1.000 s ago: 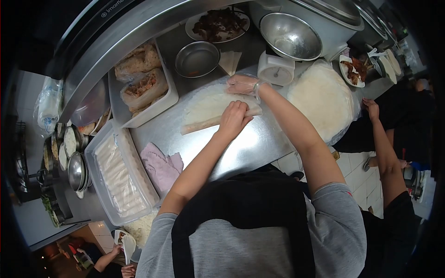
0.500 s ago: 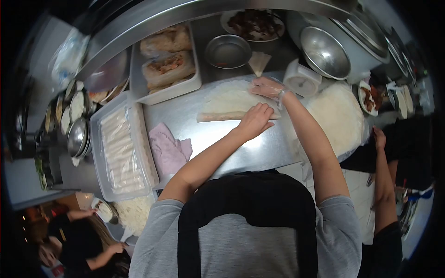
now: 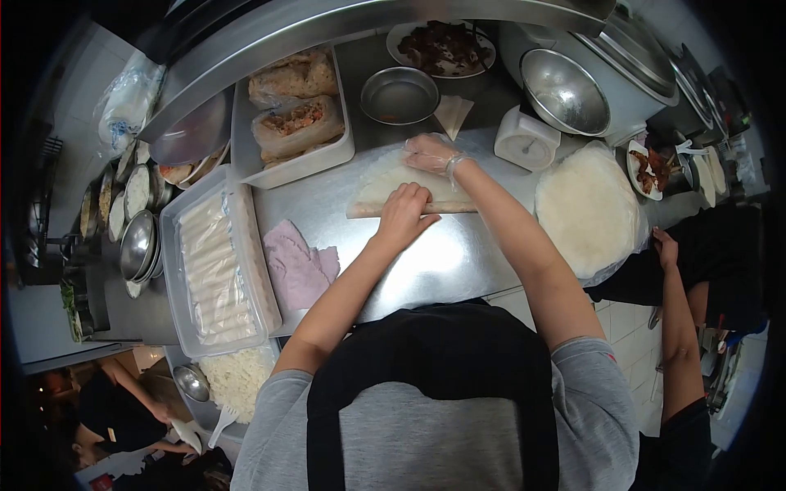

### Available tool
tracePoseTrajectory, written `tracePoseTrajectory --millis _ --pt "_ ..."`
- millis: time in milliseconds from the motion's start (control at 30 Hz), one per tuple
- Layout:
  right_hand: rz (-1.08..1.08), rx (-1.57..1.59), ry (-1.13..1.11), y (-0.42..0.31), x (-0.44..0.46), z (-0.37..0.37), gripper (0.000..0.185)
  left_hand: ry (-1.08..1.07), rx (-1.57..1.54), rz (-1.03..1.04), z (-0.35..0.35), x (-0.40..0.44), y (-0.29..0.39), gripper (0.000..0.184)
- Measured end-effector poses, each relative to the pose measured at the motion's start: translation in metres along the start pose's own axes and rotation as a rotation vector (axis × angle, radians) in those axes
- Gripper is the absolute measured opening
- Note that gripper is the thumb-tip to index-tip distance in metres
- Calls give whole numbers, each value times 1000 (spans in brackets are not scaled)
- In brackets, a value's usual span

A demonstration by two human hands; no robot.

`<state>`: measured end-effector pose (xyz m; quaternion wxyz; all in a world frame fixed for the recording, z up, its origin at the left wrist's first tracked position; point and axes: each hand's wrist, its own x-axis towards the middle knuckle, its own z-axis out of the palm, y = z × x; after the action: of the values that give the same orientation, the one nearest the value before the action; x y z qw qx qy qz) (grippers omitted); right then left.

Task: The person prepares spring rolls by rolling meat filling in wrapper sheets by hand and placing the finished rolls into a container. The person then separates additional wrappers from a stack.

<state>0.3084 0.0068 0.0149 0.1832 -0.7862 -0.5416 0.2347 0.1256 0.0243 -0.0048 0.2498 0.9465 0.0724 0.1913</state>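
A thin, pale round wrapper [image 3: 385,185] lies on the steel worktop, its near edge folded into a long roll [image 3: 364,210] with filling faintly visible through it. My left hand [image 3: 406,214] is bare and rests across this roll, fingers over the top and thumb held apart. In a clear plastic glove, my right hand [image 3: 432,154] touches the wrapper's far edge with its fingers curled; whatever they hold is hidden. Beyond it lie a pale folded triangle of wrapper [image 3: 453,114] and a round metal pan [image 3: 400,96].
At left are a plastic box of finished rolls [image 3: 214,262], a pink cloth [image 3: 296,262] and a tub of bagged filling [image 3: 348,147]. A white scale [image 3: 524,141] and a wrapper stack [image 3: 585,209] stand right. Another person's arm [image 3: 679,327] is at far right; another person works lower left.
Both my hands have slid left along the wrapper, the right one along its far edge and the left along the roll. The person at lower left has shifted and holds a pale object.
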Motion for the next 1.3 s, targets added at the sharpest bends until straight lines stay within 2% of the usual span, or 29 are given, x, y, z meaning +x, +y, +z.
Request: tracePoseTrajectory --millis 67,133,367,567,600,667,733,867,967,1067,1133,1200,1300 --pt "32 43 -14 1 0 -3 34 7 -45 -5 1 0 1 34" --pt "-42 5 -52 2 -1 -6 35 -26 -39 -28 0 4 4 34" --pt "-77 -58 -125 3 6 -7 33 -56 -57 -25 18 11 12 34" --pt "-134 13 -98 3 8 -5 32 -87 -80 9 -9 8 -1 35" --pt "-158 -64 -19 -4 9 -3 31 -83 -75 4 -20 4 -6 35" --pt "-180 -137 56 -20 8 1 31 -152 12 -104 -40 -6 -20 36" --pt "-226 179 -155 -35 12 11 30 -166 18 -138 -52 -14 -30 38" --pt "-157 80 -177 -46 20 17 29 -114 42 -190 -63 -30 -36 39" --pt "-158 73 -194 -44 21 16 28 -30 -13 -148 -59 -37 -41 36" --pt "-181 71 -188 -44 23 15 30 -105 -21 -162 -60 -26 -39 33" --pt "-189 72 -184 -39 27 18 30 -179 -19 -92 -57 -16 -34 32" --pt "-142 73 -222 -40 29 17 32 -192 -12 -113 -55 -15 -33 31" --pt "-81 -17 -161 -38 21 8 34 -199 13 -111 -52 -15 -31 30"
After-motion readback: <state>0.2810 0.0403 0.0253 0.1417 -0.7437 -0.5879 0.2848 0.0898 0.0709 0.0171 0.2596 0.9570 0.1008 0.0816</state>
